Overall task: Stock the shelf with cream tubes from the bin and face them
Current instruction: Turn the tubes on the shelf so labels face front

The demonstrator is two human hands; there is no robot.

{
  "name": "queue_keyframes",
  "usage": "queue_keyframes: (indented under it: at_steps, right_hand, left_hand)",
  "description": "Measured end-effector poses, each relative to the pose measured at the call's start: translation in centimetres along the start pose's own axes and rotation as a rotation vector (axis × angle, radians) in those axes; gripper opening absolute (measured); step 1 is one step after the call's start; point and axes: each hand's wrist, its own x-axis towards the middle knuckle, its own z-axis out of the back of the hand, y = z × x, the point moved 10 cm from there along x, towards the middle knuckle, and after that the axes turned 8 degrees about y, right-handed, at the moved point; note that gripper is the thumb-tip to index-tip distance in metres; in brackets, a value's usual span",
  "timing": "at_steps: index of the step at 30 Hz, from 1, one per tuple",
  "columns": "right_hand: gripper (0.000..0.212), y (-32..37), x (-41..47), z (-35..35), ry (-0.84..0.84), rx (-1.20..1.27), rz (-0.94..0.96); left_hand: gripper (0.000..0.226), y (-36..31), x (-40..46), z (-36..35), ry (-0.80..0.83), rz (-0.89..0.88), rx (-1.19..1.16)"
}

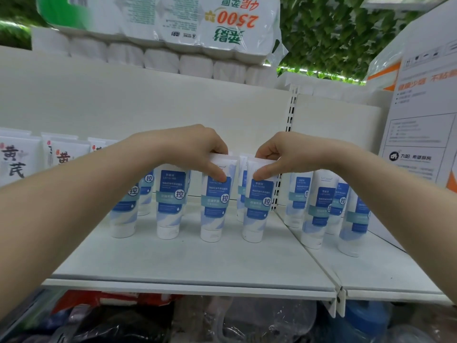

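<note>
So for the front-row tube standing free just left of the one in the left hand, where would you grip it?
Probably at the flat crimped top of that free tube, pinched front to back from above. It stands cap-down with close neighbours on both sides, so the top edge is the open part, much as the left hand and right hand hold theirs.

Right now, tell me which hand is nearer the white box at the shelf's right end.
Right. The right hand pinches the top of a tube near the shelf divider, with the box off to its right. The left hand holds the next tube leftward, farther from it.
</note>
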Motion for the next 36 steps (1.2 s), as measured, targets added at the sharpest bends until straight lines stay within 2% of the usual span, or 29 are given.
queue_keyframes:
  at_steps: [4, 6, 8, 12, 16, 23, 29, 36]
  right_hand:
    - [0.023, -0.9, -1.0, 3.5, -0.179, 0.136, 0.003]
    - [0.016, -1.9, -0.4, 4.9, -0.261, 0.128, -0.007]
    - [0.021, -2.6, 1.0, 4.9, -0.257, 0.018, -0.049]
    - [0.043, -3.3, 4.8, 2.2, -0.090, -0.093, -0.101]
    - [0.032, -3.5, 7.4, 0.6, 0.003, -0.106, -0.087]
    - [0.015, -3.4, 7.4, 0.8, 0.010, -0.129, -0.041]
    - [0.015, -3.6, 6.6, 0.9, -0.001, -0.193, -0.064]
    - [0.020, -4.6, 6.4, 0.7, -0.005, -0.121, -0.068]
  left_hand:
    - [0.019, 1.0, -0.7, 4.4, -0.295, -0.040, -0.138]
    - [0.015, 1.8, -0.2, 5.8, -0.365, -0.027, -0.101]
    - [0.023, 2.3, 1.4, 5.5, -0.304, 0.001, -0.008]
    - [0.037, 3.5, 5.1, 2.9, -0.094, 0.080, 0.102]
    - [0.025, 4.4, 7.3, 1.1, 0.018, 0.086, 0.141]
    - [0.014, 4.3, 7.4, 0.9, 0.024, 0.047, 0.123]
    - [0.015, 3.9, 7.5, 0.7, -0.032, 0.044, 0.125]
    - [0.015, 4.3, 7.8, 0.5, -0.010, 0.093, 0.081]
